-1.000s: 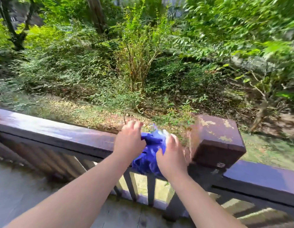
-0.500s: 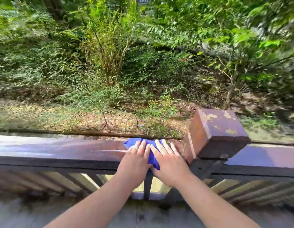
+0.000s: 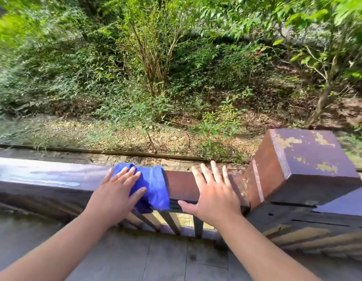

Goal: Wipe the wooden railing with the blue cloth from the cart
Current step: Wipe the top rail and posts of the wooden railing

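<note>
The blue cloth lies spread over the top of the dark wooden railing and hangs down its near face. My left hand presses flat on the cloth's left part, fingers spread. My right hand rests flat on the bare rail to the right of the cloth, fingers apart, holding nothing. A wet sheen shows on the rail to the left of the cloth.
A square wooden post cap with peeling paint stands just right of my right hand. Vertical balusters run below the rail. Grey decking lies at my feet. Beyond the railing are a ground strip and dense shrubs.
The bunched cloth was laid flat on the rail. My left hand has slid left with it, and my right hand has come off the cloth onto the bare rail.
</note>
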The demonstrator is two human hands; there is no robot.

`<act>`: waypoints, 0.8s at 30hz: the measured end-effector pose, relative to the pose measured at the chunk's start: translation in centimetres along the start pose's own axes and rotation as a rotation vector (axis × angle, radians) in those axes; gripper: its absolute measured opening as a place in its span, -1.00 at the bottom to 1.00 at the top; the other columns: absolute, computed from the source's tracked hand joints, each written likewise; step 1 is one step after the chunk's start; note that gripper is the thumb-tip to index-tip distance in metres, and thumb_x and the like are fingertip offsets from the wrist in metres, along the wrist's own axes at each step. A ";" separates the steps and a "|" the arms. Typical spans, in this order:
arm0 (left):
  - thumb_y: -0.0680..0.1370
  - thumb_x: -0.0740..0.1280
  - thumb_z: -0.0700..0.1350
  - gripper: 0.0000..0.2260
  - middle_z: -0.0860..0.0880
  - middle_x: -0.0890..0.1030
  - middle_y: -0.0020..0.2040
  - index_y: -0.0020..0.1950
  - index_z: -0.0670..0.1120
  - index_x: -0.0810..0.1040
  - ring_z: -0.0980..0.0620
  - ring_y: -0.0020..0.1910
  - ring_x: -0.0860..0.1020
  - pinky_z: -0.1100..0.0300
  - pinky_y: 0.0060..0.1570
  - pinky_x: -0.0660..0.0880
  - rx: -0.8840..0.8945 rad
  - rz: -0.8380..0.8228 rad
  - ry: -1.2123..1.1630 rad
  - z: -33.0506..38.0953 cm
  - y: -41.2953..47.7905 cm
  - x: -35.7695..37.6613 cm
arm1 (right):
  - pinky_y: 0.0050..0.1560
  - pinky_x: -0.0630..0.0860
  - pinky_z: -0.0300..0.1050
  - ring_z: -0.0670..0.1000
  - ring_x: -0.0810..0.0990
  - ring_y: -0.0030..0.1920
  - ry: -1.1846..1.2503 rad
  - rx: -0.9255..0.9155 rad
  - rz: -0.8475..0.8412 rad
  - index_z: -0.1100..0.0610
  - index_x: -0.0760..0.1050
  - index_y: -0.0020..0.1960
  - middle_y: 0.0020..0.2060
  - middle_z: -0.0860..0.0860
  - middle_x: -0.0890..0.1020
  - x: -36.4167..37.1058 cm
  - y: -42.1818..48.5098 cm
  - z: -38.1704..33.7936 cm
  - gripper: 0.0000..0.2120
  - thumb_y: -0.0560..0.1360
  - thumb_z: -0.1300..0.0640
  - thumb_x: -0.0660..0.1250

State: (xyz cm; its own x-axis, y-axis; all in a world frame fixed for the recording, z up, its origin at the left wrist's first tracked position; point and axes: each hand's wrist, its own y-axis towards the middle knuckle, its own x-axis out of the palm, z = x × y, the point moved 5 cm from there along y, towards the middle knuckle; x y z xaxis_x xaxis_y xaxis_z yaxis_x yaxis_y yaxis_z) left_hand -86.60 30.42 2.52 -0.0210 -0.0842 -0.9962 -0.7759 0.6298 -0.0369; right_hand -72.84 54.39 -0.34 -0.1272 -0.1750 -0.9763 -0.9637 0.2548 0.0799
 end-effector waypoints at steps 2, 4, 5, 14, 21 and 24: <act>0.52 -0.01 0.38 -0.33 -0.11 0.49 0.41 0.34 -0.06 0.51 -0.09 0.45 0.34 -0.11 0.45 0.19 -0.081 0.029 0.010 1.9 1.0 -0.4 | 0.59 -0.13 0.33 0.25 0.08 0.63 -0.005 0.012 0.002 0.01 0.22 0.63 0.59 0.13 0.33 0.1 0.1 0.1 0.04 0.34 -0.62 0.09; 0.54 0.02 0.34 -0.35 -0.20 0.50 0.34 0.32 -0.12 0.49 -0.21 0.36 0.37 -0.16 0.34 0.30 -0.137 0.061 -0.007 4.7 1.0 -0.2 | 0.59 -0.10 0.32 0.25 0.15 0.61 -0.008 0.013 0.013 0.02 0.29 0.60 0.56 0.13 0.38 0.1 0.1 0.1 0.03 0.34 -0.62 0.11; 0.56 0.02 0.30 -0.37 -0.22 0.45 0.39 0.38 -0.13 0.43 -0.23 0.37 0.33 -0.17 0.33 0.29 -0.149 0.067 -0.031 6.2 0.7 0.2 | 0.59 -0.08 0.32 0.25 0.19 0.60 -0.010 0.017 0.018 0.03 0.32 0.58 0.54 0.12 0.41 0.1 0.1 0.1 0.03 0.33 -0.62 0.12; 0.64 -0.02 0.15 -0.49 0.01 0.20 0.59 0.56 0.00 0.17 -0.02 0.56 0.07 -0.05 0.50 0.02 0.187 0.068 -0.251 9.3 0.6 1.9 | 0.56 0.16 0.31 0.21 0.36 0.52 -0.086 0.022 0.026 0.04 0.40 0.53 0.47 0.09 0.50 0.3 0.1 -0.3 -0.02 0.33 -0.60 0.20; 0.66 -0.03 0.08 -0.54 0.04 0.24 0.57 0.55 0.02 0.24 0.04 0.56 0.11 0.01 0.52 0.04 0.222 0.083 -0.252 0.2 -2.2 3.0 | 0.60 -0.10 0.33 0.15 0.05 0.65 -0.092 0.015 0.032 -0.04 0.13 0.65 0.63 0.02 0.25 0.5 0.0 -4.0 0.03 0.36 -0.58 0.22; 0.65 -0.03 0.02 -0.52 0.03 0.15 0.60 0.58 0.00 0.12 0.00 0.57 0.04 -0.02 0.52 -0.13 0.283 0.035 -0.119 -4.1 -3.0 3.3 | 0.60 -0.08 0.36 0.17 0.06 0.65 -0.083 -0.033 0.009 -0.02 0.13 0.65 0.63 0.04 0.24 2.1 1.9 -10.3 0.01 0.37 -0.54 0.24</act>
State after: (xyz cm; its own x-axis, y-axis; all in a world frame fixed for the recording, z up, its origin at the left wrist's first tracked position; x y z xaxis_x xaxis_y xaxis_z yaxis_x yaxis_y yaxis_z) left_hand -86.94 25.08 -0.30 0.0427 0.0218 -0.9989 -0.5692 0.8221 -0.0064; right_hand -77.33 44.65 -0.21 -0.1176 -0.0926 -0.9887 -0.9700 0.2240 0.0944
